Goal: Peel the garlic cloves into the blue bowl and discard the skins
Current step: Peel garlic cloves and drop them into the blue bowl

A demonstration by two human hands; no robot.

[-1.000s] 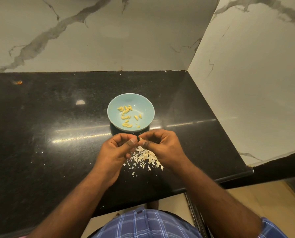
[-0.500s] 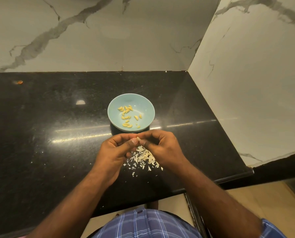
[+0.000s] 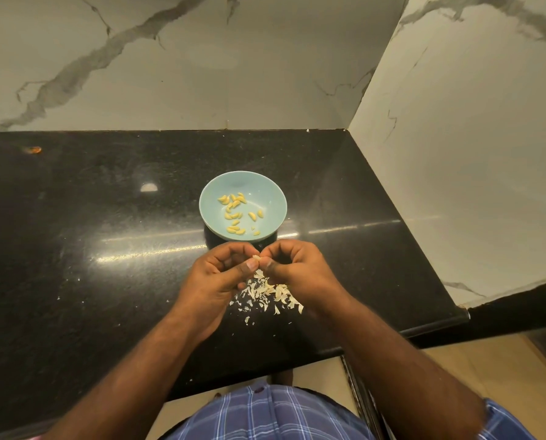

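- Head view: black counter (image 3: 74, 249) carries the blue bowl (image 3: 271, 198), peeled cloves (image 3: 233, 214) inside.
- Just short of the bowl, left hand (image 3: 214, 281) and right hand (image 3: 300, 268) both pinch one garlic clove (image 3: 256, 257).
- Beneath them, the skins (image 3: 265, 293) lie heaped.
- Since a second ago the hands barely shifted; peeling continues, skins undiscarded.

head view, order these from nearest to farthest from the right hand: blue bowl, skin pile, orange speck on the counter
1. skin pile, just under the right hand
2. blue bowl, just beyond the fingertips
3. orange speck, far left, near the back wall
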